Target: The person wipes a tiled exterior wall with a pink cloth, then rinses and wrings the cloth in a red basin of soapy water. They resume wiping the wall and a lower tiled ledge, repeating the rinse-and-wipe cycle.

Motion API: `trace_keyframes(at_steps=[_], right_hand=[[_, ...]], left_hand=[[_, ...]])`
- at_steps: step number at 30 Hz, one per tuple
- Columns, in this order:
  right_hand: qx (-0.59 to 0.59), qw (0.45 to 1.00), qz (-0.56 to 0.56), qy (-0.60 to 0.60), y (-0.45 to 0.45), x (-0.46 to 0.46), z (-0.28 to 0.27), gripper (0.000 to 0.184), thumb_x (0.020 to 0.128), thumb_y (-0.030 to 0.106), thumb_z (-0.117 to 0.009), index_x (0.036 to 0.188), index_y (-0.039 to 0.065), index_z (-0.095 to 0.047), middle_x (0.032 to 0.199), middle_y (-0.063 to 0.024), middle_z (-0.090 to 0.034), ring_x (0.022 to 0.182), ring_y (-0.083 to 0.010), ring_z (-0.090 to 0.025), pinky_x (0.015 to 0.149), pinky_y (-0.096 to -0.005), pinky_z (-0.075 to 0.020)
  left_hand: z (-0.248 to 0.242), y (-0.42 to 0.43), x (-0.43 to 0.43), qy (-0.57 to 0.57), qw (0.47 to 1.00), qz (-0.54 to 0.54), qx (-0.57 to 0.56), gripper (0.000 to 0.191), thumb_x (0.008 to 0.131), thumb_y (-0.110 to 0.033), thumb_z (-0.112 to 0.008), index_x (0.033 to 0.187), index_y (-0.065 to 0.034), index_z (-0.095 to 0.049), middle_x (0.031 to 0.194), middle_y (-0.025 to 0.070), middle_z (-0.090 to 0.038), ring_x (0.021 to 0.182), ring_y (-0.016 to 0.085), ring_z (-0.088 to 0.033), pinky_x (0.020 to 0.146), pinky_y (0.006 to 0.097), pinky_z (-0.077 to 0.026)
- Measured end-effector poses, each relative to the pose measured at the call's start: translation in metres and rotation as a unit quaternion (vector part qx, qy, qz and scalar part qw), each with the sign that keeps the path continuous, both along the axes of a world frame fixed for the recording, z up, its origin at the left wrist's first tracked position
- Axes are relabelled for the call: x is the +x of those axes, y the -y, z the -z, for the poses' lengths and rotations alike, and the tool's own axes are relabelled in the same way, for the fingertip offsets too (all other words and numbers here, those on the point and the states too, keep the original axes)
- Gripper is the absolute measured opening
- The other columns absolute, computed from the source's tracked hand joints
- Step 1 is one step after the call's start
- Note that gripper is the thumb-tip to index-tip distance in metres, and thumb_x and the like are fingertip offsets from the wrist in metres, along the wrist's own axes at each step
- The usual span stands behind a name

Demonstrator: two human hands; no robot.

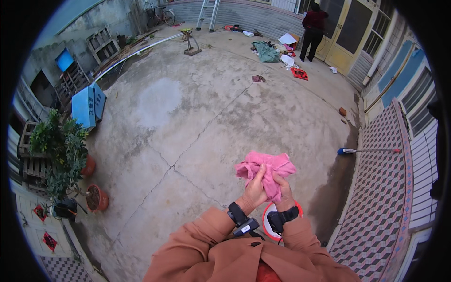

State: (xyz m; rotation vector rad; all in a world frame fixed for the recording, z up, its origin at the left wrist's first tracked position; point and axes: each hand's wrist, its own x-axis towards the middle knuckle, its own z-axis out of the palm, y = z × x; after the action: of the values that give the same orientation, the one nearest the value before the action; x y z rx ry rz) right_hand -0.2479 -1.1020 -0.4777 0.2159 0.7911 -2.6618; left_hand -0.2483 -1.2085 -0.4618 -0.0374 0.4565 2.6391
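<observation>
A crumpled pink cloth (pixel 269 169) is held up in front of me between both hands. My left hand (pixel 256 190) grips its lower left part, thumb on top. On the right side of the cloth, my right hand (pixel 284 190) is closed round it, close beside the left. Beneath my right wrist stands a bucket with a red rim (pixel 265 225), partly hidden by my forearm and wrist strap; its inside looks white, and its contents cannot be made out.
Potted plants (pixel 98 198) and a blue box (pixel 84 107) stand at left. A brush (pixel 347 151) rests by the tiled wall (pixel 373 176) at right. Farther off are a metal stand (pixel 192 49), a cloth heap (pixel 266 51), a ladder (pixel 208 16) and a person (pixel 313 31) by yellow doors.
</observation>
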Motion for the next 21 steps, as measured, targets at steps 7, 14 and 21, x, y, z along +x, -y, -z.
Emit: trace_keyframes(at_steps=[7, 14, 21], right_hand=[[0.024, 0.999, -0.026, 0.021, 0.076, -0.063, 0.052, 0.031, 0.094, 0.019, -0.048, 0.118, 0.001, -0.054, 0.111, -0.0099, -0.06, 0.101, -0.0206, -0.059, 0.087, -0.0337, -0.0494], [0.138, 0.984, -0.085, -0.077, 0.141, -0.12, 0.039, 0.059, 0.098, 0.047, -0.028, 0.096, -0.003, -0.058, 0.077, -0.0134, -0.064, 0.059, -0.0245, -0.06, 0.053, -0.0335, -0.052], [-0.023, 0.991, -0.132, 0.002, 0.147, -0.213, 0.039, 0.03, 0.093, 0.025, -0.049, 0.114, 0.004, -0.056, 0.106, -0.0069, -0.061, 0.093, -0.0191, -0.06, 0.083, -0.0331, -0.0498]], left_hand=[[0.042, 0.066, -0.055, -0.176, 0.877, -0.078, -0.441, 0.042, 0.097, -0.025, -0.043, 0.127, 0.0041, -0.039, 0.112, 0.0118, -0.054, 0.106, 0.021, -0.051, 0.095, 0.0309, -0.039], [0.033, 0.107, -0.086, -0.318, 0.707, -0.213, -0.594, 0.07, 0.095, -0.026, -0.045, 0.144, 0.0044, -0.006, 0.146, 0.0247, -0.022, 0.136, 0.034, -0.023, 0.111, 0.0376, -0.02], [0.026, 0.145, -0.162, -0.057, 0.984, -0.128, -0.112, 0.056, 0.096, -0.012, -0.035, 0.146, -0.0028, -0.013, 0.145, 0.0126, -0.03, 0.134, 0.022, -0.03, 0.111, 0.0323, -0.023]])
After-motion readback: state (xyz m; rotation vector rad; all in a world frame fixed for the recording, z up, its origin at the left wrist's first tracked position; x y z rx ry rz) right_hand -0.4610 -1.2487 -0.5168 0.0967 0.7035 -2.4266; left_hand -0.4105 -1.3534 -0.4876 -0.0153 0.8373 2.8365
